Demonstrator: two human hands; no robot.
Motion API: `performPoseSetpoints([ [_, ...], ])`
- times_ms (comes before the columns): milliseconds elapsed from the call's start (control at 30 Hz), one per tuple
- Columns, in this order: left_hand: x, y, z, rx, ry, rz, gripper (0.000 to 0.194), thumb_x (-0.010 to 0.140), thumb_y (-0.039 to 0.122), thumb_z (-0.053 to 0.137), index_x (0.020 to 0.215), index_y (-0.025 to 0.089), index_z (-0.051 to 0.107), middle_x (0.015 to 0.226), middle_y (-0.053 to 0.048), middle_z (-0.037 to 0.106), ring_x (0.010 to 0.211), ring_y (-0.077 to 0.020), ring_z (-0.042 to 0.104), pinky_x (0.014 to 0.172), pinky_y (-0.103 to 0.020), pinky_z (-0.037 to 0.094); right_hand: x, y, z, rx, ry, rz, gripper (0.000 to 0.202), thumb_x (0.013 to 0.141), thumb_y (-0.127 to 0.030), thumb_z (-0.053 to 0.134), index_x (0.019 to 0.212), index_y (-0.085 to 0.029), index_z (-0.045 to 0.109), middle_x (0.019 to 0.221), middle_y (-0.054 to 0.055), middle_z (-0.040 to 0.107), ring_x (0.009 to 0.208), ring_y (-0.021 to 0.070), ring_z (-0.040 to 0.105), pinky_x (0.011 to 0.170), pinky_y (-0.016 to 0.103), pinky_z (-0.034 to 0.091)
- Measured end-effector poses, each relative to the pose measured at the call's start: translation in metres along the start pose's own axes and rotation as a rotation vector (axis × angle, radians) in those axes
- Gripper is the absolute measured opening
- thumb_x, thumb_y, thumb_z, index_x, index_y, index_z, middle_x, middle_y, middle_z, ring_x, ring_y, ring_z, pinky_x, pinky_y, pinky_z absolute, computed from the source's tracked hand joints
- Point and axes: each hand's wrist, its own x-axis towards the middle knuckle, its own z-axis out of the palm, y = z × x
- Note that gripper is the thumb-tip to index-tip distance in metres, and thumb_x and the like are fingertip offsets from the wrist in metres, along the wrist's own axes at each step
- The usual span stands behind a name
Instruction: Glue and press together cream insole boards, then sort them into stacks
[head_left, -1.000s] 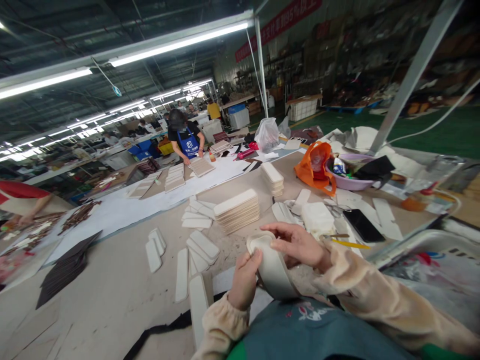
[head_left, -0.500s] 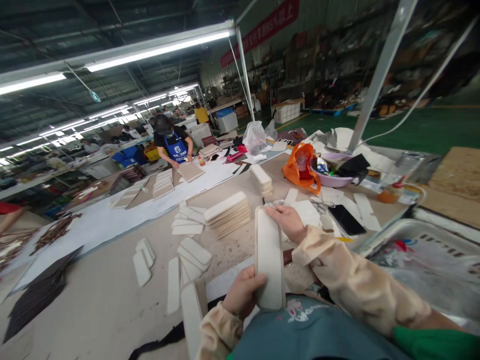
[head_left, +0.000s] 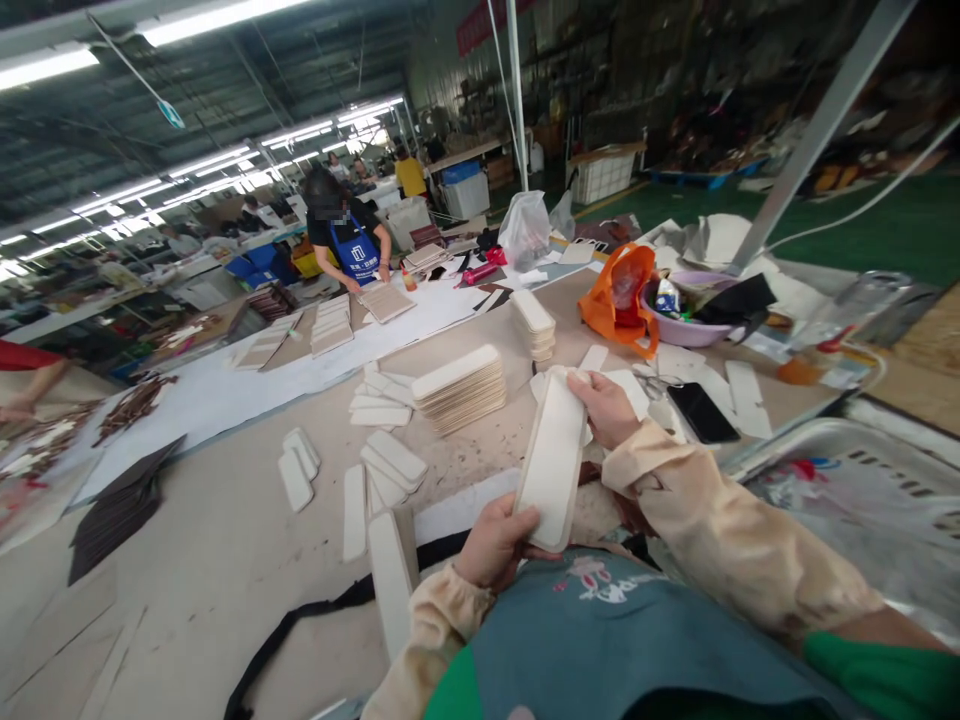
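A long white panel with rounded corners (head_left: 553, 460) is held up in front of the apron. My left hand (head_left: 499, 540) grips its lower left edge, thumb on the face. At its top right corner, my right hand (head_left: 606, 405) pinches the edge. Just beyond, a tall stack of like panels (head_left: 460, 390) stands on the table, with a smaller stack (head_left: 533, 325) behind it. Loose white panels (head_left: 392, 462) lie fanned out left of my hands, and another panel (head_left: 391, 575) lies close to my left sleeve.
A black strap (head_left: 300, 615) curves over the near table (head_left: 202, 560). Dark sheets (head_left: 124, 505) lie at the left. To the right are a phone (head_left: 703, 412), an orange bag (head_left: 616, 300), a purple basin (head_left: 686, 328) and a plastic basket (head_left: 862, 440). A person in a blue apron (head_left: 354, 245) works across the table.
The camera view has shifted, with the table items higher in the picture. The held panel is now tilted more to the right at its top, still in both hands.
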Motion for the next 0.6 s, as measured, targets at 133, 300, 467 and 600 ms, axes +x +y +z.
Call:
performPoseSetpoints([
  [133, 0.004, -0.002, 0.004, 0.046, 0.143, 0.064, 0.051, 0.075, 0.045, 0.065, 0.109, 0.008, 0.057, 0.082, -0.012, 0.069, 0.069, -0.0202, 0.066, 0.047, -0.022, 0.047, -0.040, -0.007, 0.012, 0.365, -0.387, 0.085, 0.048, 0.069, -0.036, 0.073, 0.110, -0.024, 0.053, 0.088, 0.000, 0.067, 0.070, 0.0156, 0.062, 0.061, 0.027, 0.052],
  [300, 0.004, -0.004, 0.000, 0.152, 0.109, 0.091, 0.046, 0.079, 0.045, 0.061, 0.108, 0.009, 0.058, 0.082, -0.010, 0.068, 0.066, -0.0184, 0.065, 0.046, -0.022, 0.046, -0.066, 0.003, 0.026, 0.365, -0.408, 0.243, 0.026, 0.060, -0.028, 0.079, 0.079, -0.018, 0.065, 0.063, -0.001, 0.066, 0.050, 0.0139, 0.056, 0.043, 0.024, 0.045],
  [467, 0.002, -0.006, -0.011, 0.222, 0.004, 0.075, 0.047, 0.077, 0.050, 0.061, 0.099, 0.009, 0.062, 0.073, -0.009, 0.067, 0.063, -0.0178, 0.063, 0.049, -0.023, 0.047, -0.047, -0.007, 0.023, 0.376, -0.269, 0.178, 0.032, 0.048, -0.026, 0.084, 0.076, -0.016, 0.071, 0.069, 0.000, 0.071, 0.060, 0.0155, 0.062, 0.058, 0.026, 0.052],
  [600, 0.000, -0.006, -0.020, 0.225, -0.077, 0.030, 0.050, 0.072, 0.053, 0.065, 0.096, 0.009, 0.063, 0.070, -0.009, 0.067, 0.059, -0.0169, 0.062, 0.047, -0.022, 0.044, -0.035, -0.021, 0.013, 0.313, -0.212, 0.046, 0.037, 0.046, -0.024, 0.086, 0.080, -0.019, 0.073, 0.082, 0.000, 0.074, 0.076, 0.0165, 0.064, 0.070, 0.025, 0.052],
])
